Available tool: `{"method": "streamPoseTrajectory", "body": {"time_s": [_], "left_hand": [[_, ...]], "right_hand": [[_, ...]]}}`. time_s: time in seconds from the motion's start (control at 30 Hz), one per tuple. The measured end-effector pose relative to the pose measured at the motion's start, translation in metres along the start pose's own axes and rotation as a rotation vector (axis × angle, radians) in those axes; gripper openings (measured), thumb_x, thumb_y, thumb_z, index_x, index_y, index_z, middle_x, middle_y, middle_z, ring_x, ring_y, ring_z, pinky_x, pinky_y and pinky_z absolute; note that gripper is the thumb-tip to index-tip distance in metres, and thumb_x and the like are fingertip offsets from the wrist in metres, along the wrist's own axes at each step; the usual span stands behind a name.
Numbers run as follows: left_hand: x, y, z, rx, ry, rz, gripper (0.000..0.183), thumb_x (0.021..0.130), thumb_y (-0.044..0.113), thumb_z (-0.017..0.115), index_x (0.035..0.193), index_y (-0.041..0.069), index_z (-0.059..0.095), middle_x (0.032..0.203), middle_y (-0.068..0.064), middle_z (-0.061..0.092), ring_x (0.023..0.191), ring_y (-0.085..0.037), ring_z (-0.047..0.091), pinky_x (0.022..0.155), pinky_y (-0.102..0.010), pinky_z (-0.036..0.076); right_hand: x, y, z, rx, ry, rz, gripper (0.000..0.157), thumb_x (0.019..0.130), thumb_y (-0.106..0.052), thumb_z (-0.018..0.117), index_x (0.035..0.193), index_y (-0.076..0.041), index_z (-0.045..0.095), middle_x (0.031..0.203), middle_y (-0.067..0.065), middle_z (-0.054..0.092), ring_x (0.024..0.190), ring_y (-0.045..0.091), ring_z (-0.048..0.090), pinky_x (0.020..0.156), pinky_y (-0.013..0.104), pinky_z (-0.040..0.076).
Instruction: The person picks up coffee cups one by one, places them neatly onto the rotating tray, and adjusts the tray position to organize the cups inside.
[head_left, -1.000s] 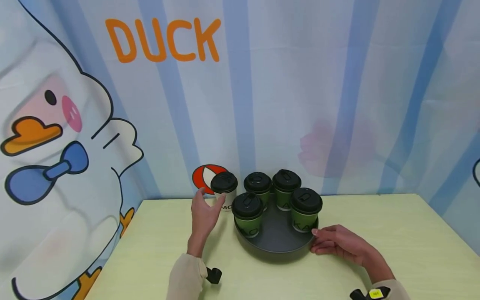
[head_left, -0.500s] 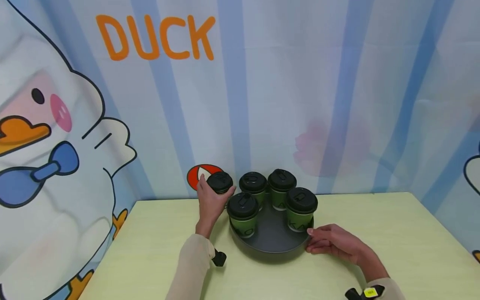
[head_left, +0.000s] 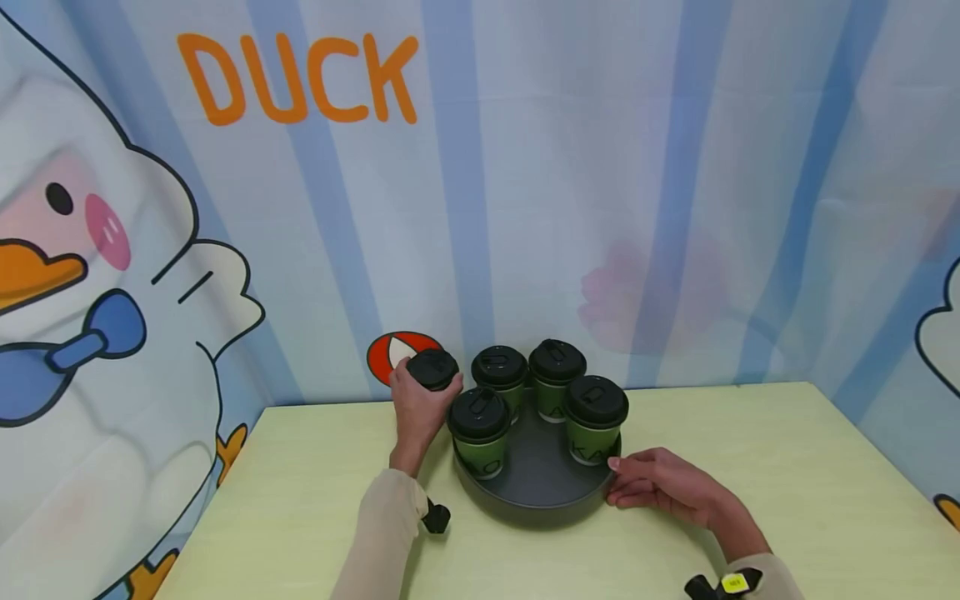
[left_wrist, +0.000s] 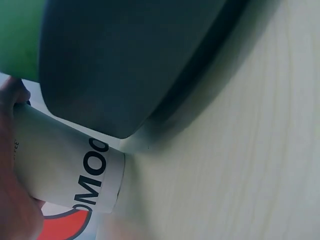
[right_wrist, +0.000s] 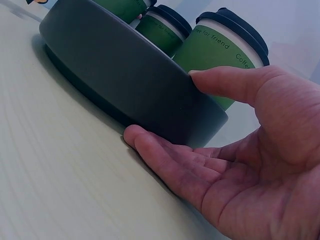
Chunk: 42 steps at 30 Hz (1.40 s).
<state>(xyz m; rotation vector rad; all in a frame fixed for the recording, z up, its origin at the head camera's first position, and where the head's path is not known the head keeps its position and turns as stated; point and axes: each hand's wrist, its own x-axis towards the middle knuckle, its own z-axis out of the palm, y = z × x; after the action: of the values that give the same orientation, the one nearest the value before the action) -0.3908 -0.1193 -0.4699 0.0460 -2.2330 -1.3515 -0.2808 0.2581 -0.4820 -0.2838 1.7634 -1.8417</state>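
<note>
My left hand [head_left: 422,408] holds a white paper coffee cup [left_wrist: 65,157] with a black lid [head_left: 432,368], just left of the round dark grey tray [head_left: 536,492]. Dark letters run round the cup's lower part; its base is at or close to the tabletop. On the tray stand several green paper cups with black lids, among them a front left cup [head_left: 482,454] and a front right cup [head_left: 591,440]. With the thumb on the rim and the fingers at its lower side, my right hand [head_left: 667,483] grips the tray's right edge.
Two more green cups, a back left cup [head_left: 501,375] and a back right cup [head_left: 555,375], stand at the tray's far side. The pale yellow table [head_left: 315,492] meets a printed curtain [head_left: 517,208] right behind the cups.
My left hand has reached forward and right and closed round the white cup. The head view has shifted slightly; my right hand keeps its hold on the tray.
</note>
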Motion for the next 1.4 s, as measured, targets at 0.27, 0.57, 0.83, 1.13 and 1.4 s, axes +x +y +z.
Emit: {"method": "streamPoseTrajectory", "body": {"time_s": [0.27,0.57,0.83,1.13,1.4], "left_hand": [[-0.003,-0.004,-0.014,0.007,-0.002,0.020,0.088,0.081,0.040,0.083,0.143,-0.005,0.040,0.135,-0.027,0.047,0.120,-0.042,0.050,0.100,-0.060,0.048],[0.002,0.021,-0.050,-0.053,0.053,0.077,0.085,0.083,0.036,0.084,0.145,-0.004,0.043,0.136,-0.025,0.050,0.121,-0.041,0.053,0.099,-0.060,0.049],[-0.006,0.080,-0.083,-0.122,0.108,0.221,0.082,0.082,0.032,0.085,0.144,-0.005,0.047,0.137,-0.024,0.054,0.121,-0.039,0.057,0.099,-0.059,0.049],[-0.037,0.137,-0.086,-0.242,0.041,0.423,0.080,0.080,0.030,0.085,0.144,-0.003,0.049,0.134,-0.021,0.058,0.116,-0.034,0.061,0.092,-0.055,0.055],[-0.071,0.157,-0.061,-0.276,-0.113,0.494,0.078,0.079,0.028,0.084,0.142,-0.001,0.049,0.130,-0.017,0.059,0.109,-0.028,0.064,0.087,-0.046,0.059]], "right_hand": [[0.000,0.001,0.000,0.000,0.014,0.010,0.049,0.109,-0.026,0.055,0.127,0.020,0.057,0.109,0.021,0.073,0.098,0.025,0.074,0.095,0.040,0.058],[0.001,0.001,0.000,-0.011,-0.012,-0.007,0.043,0.108,-0.025,0.056,0.120,0.015,0.063,0.108,0.022,0.073,0.099,0.026,0.074,0.094,0.039,0.058],[0.002,-0.002,-0.002,-0.025,0.012,0.004,0.043,0.108,-0.026,0.057,0.120,0.015,0.063,0.107,0.021,0.073,0.100,0.027,0.074,0.094,0.039,0.058],[0.001,-0.001,-0.002,-0.014,0.010,-0.006,0.044,0.109,-0.025,0.056,0.122,0.017,0.062,0.108,0.022,0.073,0.099,0.026,0.074,0.093,0.039,0.059],[0.004,0.004,-0.002,-0.003,0.008,-0.007,0.040,0.108,-0.024,0.057,0.118,0.014,0.064,0.107,0.022,0.073,0.098,0.026,0.074,0.092,0.038,0.059]]}}
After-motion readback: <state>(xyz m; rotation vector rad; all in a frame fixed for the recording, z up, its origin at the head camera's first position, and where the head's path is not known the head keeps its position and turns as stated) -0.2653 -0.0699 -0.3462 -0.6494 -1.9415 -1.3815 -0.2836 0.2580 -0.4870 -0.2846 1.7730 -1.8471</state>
